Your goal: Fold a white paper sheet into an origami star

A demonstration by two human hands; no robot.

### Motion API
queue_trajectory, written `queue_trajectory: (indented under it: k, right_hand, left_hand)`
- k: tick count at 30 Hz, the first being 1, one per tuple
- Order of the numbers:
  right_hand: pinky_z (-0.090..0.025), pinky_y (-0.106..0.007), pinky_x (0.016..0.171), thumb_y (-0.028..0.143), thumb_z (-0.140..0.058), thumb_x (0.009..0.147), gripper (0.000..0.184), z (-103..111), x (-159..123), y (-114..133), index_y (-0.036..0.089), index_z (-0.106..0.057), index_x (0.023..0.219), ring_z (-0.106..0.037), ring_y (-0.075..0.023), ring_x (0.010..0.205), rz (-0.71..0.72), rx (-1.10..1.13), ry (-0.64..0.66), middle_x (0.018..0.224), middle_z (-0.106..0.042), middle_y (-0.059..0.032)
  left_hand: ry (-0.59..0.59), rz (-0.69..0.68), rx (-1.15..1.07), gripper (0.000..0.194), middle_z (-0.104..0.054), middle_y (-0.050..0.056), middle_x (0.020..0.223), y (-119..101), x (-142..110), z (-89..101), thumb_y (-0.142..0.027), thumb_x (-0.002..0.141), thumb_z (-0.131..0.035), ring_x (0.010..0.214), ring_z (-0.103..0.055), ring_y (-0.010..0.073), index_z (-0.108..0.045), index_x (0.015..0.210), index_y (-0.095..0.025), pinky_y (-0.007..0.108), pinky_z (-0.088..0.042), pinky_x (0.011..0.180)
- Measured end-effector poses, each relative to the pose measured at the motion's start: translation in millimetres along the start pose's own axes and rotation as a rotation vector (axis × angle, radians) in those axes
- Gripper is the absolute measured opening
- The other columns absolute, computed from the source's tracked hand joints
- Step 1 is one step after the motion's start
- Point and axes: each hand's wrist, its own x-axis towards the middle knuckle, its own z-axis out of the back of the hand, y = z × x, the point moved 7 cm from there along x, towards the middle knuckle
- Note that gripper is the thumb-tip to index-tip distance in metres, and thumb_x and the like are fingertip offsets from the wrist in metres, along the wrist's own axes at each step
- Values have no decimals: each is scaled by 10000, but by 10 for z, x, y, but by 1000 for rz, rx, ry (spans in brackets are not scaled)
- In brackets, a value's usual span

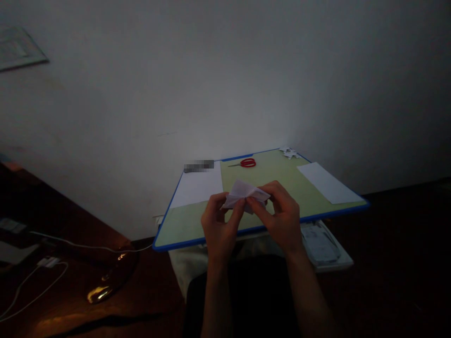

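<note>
A piece of folded white paper [243, 188] is held up above the near part of the table, its creased flaps standing out to both sides and upward. My left hand [221, 220] pinches it from the left, thumb at its middle. From the other side my right hand [280, 213] grips it, with that thumb close beside the left one. Parts of both hands' fingers are hidden behind the paper. Beyond the hands, red-handled scissors [247, 163] lie on the pale green table [190, 223], blades pointing left.
White sheets [197, 188] lie at the table's left, under a blurred-out object [199, 165], and more white paper [329, 183] at the right. Small folded paper pieces [289, 152] sit in the far right corner. A white box [324, 246] is below. Cables [91, 246] run at left.
</note>
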Motion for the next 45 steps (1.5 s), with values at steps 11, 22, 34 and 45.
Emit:
queue_trajectory:
  k: [11,22,34,45]
  right_hand:
    - [-500,-343,665,193,-739,945,87,-30,-10,196,272,-725,976,-595,-186,765,122,-92,-30,862,-640,-8]
    - [-512,-329,724,249,-779,909,52,-6,-11,-40,265,-732,898,-622,-190,816,-85,147,-51,858,-643,-3]
    - [-625,-362,800,320,-892,777,246,-92,-29,-306,246,-810,997,-757,-222,850,-400,482,109,929,-830,-25]
    - [-591,-281,680,305,-869,826,554,-117,-31,-316,318,-655,1337,-725,-167,783,-399,567,122,878,-733,28]
  left_hand:
    - [-95,-31,84,247,-784,13,866,-23,-23,29,-266,824,-868,790,-771,179,-693,987,-203,285,-634,735]
    - [-63,16,-28,250,-779,10,853,-60,-40,-25,-295,814,-896,767,-750,165,-702,938,-199,265,-618,712]
    - [36,119,-125,274,-799,25,862,52,4,-6,-403,829,-890,751,-730,154,-781,981,-204,224,-578,671]
    - [82,199,-197,276,-767,7,783,113,-12,-30,-426,816,-898,649,-675,119,-783,913,-194,203,-546,617]
